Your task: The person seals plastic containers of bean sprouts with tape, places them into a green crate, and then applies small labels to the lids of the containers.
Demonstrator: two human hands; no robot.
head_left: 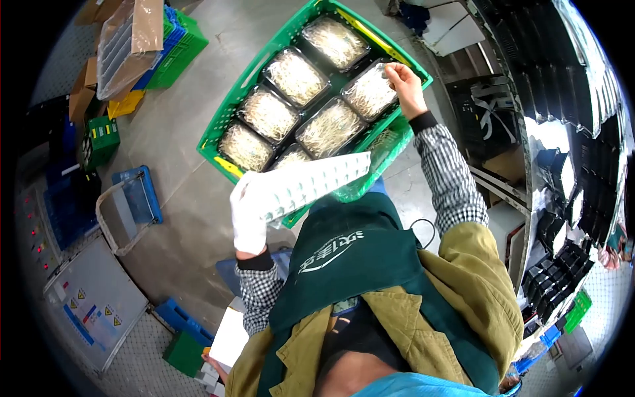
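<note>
My left hand (pixel 249 210), in a white glove, grips a sheet of labels (pixel 317 180) with rows of small green-and-white stickers. The sheet spans the near side of a green plastic crate (pixel 210 135) and partly hides one pack. In the crate lie several clear-topped black trays of bean sprouts (pixel 297 77). My bare right hand (pixel 405 85) is over the tray of bean sprouts (pixel 369 91) at the right end. Its thumb and fingertips are pinched together at the tray's upper right corner; whatever is between them is too small to make out.
Shelving with stacked black trays (pixel 555 59) runs along the right. Green and blue crates (pixel 177 56) with cardboard stand at upper left. A blue-framed bin (pixel 149 195) is on the floor at left, above a white panel with warning signs (pixel 96 304). Another person's hand (pixel 215 367) shows at lower left.
</note>
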